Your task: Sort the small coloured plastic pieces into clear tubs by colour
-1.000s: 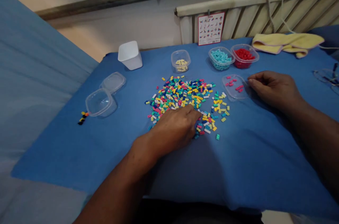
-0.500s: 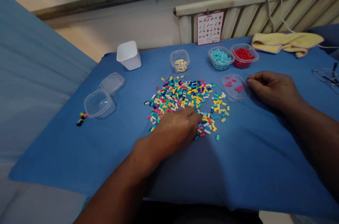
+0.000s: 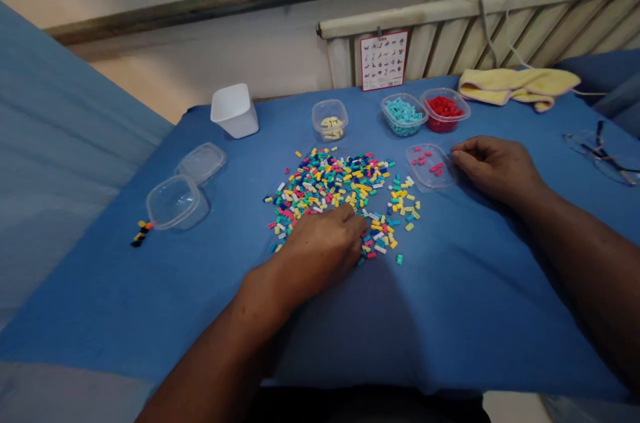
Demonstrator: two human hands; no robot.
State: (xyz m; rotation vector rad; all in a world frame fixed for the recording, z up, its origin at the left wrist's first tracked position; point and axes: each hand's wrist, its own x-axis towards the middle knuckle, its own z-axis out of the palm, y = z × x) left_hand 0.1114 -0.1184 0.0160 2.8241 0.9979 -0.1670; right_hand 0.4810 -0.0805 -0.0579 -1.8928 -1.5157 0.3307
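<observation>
Small toy building bricks (image 3: pixel 325 176) in many colours lie in a loose pile on the blue cloth. My left hand (image 3: pixel 325 239) rests palm down at the pile's near side, its fingers curled among the bricks; the fingertips are hidden. A shallow clear plastic lid (image 3: pixel 425 177) with several pink bricks lies right of the pile. My right hand (image 3: pixel 495 166) is closed at the lid's right edge, thumb and forefinger on the rim. Behind the pile are clear tubs of pale yellow (image 3: pixel 330 106), light blue (image 3: pixel 404 103) and red bricks (image 3: pixel 445 95).
On the left stand a clear tub (image 3: pixel 195 213), another lid (image 3: pixel 203 163) and a white bin (image 3: pixel 235 113). A few joined bricks (image 3: pixel 140 234) lie by the tub. A yellow cloth (image 3: pixel 515 84) and glasses (image 3: pixel 600 153) are at right. A picture card (image 3: pixel 383 61) hangs from the radiator.
The camera view has turned slightly, so everything sits further left in the picture. Both hands keep about the same places relative to the pile and the lid.
</observation>
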